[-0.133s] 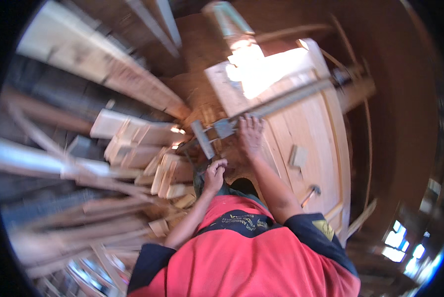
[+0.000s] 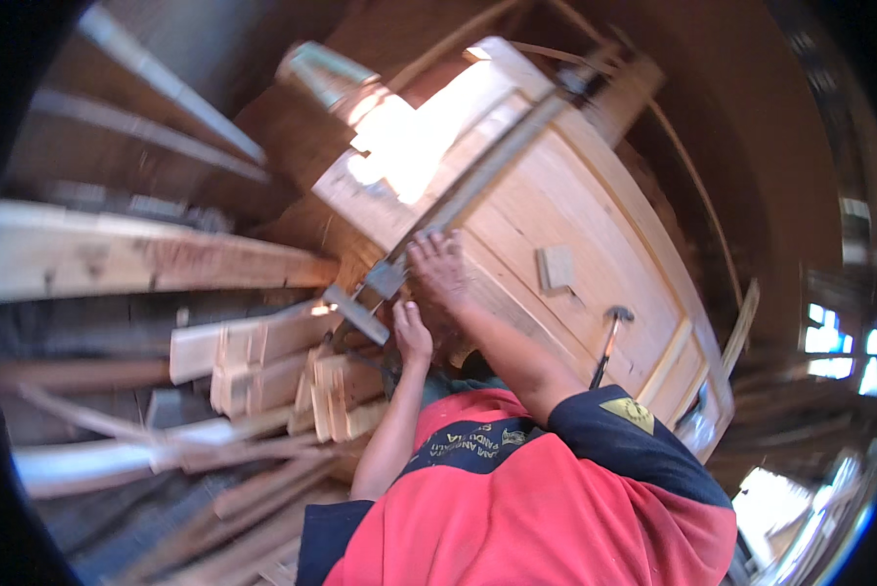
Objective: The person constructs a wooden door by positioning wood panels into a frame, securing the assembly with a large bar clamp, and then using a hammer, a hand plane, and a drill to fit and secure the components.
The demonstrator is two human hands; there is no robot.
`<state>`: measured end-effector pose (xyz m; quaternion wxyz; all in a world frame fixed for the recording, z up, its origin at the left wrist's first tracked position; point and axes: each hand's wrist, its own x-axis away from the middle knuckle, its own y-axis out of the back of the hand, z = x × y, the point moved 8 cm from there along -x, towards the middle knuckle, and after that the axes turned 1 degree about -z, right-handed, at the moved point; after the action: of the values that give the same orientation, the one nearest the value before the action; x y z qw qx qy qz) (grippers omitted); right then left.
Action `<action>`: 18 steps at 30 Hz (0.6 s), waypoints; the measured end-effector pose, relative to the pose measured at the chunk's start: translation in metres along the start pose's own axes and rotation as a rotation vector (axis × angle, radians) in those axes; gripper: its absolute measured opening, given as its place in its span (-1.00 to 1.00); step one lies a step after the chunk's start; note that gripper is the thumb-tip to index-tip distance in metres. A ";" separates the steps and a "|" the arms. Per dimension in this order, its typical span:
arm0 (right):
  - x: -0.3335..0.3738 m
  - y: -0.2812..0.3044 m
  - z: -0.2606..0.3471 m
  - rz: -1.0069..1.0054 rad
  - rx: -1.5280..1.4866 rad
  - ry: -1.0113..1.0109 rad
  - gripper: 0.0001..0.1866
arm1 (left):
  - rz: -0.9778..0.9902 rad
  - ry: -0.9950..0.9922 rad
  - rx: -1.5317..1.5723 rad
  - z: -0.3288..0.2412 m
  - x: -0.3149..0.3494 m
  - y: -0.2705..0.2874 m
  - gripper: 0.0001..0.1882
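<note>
- The right grip (image 2: 438,269) lies open, fingers spread at the left edge of the wooden panel (image 2: 580,225), against the long metal bar (image 2: 497,159); the left grip (image 2: 414,332) is loosely bent just off that edge, and whether it holds anything I cannot tell.
- The bar runs slantwise over the panel, its end block (image 2: 385,280) just past the panel's left edge and a metal crosspiece (image 2: 357,313) farther out: should the bar slip or turn, the right fingers could be pinched against the panel.
- Uneven pressure could make the bar skid sideways and score the panel's bare wood.
- The hammer (image 2: 609,339) and small wood block (image 2: 556,267) lie loose on the panel, right of the bar; a jolt or tilt could slide them and dent the surface.
- Wood pieces (image 2: 243,356) sit left of the panel, where a careless left elbow could topple them.
</note>
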<state>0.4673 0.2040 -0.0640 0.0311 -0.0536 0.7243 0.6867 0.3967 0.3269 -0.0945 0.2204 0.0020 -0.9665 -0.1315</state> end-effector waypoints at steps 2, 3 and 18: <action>-0.005 0.010 0.007 -0.008 -0.072 0.029 -0.59 | 0.088 0.320 0.249 0.040 -0.032 -0.018 -0.48; -0.006 0.013 0.008 -0.052 -0.037 0.032 -0.61 | 0.061 0.384 0.376 0.046 -0.044 -0.023 -0.47; 0.040 0.033 -0.013 -0.075 -0.259 -0.030 -0.53 | 0.535 0.615 0.376 0.090 -0.083 -0.059 -0.43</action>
<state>0.4236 0.1916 -0.0350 0.0602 -0.0739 0.6263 0.7737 0.4301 0.2974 -0.2232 0.5194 -0.1688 -0.8298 0.1149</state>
